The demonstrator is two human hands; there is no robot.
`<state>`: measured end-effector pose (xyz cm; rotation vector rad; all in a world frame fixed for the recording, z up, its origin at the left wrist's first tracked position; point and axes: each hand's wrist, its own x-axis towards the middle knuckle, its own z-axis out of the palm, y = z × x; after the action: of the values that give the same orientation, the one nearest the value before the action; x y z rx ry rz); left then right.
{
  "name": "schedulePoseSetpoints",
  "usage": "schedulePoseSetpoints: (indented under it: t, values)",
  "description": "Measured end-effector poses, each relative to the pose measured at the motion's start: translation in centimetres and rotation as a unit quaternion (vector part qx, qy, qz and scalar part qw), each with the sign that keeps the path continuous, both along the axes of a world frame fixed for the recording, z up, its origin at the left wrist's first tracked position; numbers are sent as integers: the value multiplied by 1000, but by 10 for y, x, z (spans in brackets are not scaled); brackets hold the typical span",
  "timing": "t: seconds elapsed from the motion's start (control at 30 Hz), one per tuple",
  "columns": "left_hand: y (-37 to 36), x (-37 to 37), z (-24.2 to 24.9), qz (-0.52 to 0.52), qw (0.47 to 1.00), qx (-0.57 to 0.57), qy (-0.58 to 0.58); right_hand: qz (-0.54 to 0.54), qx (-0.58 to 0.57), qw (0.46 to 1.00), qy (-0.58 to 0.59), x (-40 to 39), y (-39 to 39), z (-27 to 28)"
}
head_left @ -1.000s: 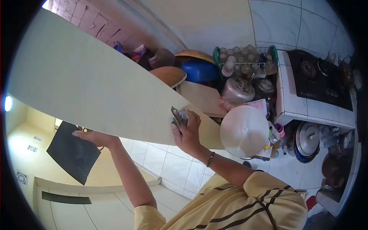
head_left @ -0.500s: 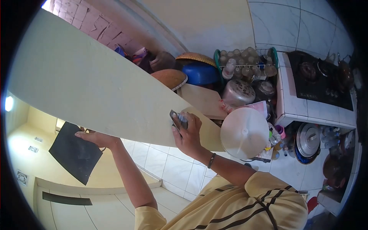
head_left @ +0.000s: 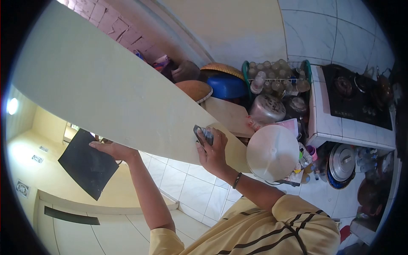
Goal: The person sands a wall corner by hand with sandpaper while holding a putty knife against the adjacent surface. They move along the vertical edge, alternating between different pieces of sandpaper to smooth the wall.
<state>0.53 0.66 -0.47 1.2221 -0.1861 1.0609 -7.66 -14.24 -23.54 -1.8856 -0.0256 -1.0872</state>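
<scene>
A long pale panel [head_left: 110, 80] runs diagonally across the view. Near its narrow lower right end, my right hand [head_left: 214, 155] presses a small dark piece [head_left: 205, 135] to the surface, fingers bent round it. My left hand [head_left: 114, 150] is at the panel's lower left edge, thumb closed over a black, thin, flexible sheet [head_left: 89, 163] that hangs off to the left. The fingers behind this sheet are mostly hidden.
A round whitish lid or bucket top [head_left: 273, 152] stands close to the panel's right end. Beyond are a blue basin [head_left: 226, 87], a dented pot [head_left: 267, 108], a rack of glasses [head_left: 278, 78] and a stove [head_left: 348, 91] on a tiled counter.
The whole view has shifted slightly. The black sheet hangs at a somewhat different tilt. My right hand stays near the same part of the panel, with the small dark piece turned a little.
</scene>
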Motion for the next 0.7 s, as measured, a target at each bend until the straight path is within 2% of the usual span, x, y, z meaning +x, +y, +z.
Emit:
schedulePoseSetpoints:
  t: [0.13,0.23,0.3,0.37,0.43,0.57,0.6,0.7]
  values:
    - [-22,-8,5,30,1000,2,2,35,-8,999,-34,-9,-10,-4]
    - [-11,-1,-5,174,975,132,47,21,34,997,-67,-7,-25,-12]
    - [-14,0,-2,20,999,-25,-22,12,65,994,-82,-4,-31,-16]
    - [0,7,-6,59,998,-3,-20,22,77,992,-96,-2,-38,-16]
    - [-20,-11,1,2,1000,13,-11,23,69,994,-77,-9,-41,-9]
    - [-30,-11,-2,89,995,45,14,24,49,997,-57,-17,-39,-8]
    - [-28,-12,-3,105,990,86,47,24,42,998,-51,-19,-39,-9]
    - [-30,-15,-3,73,994,58,64,17,34,998,-59,-21,-39,-9]
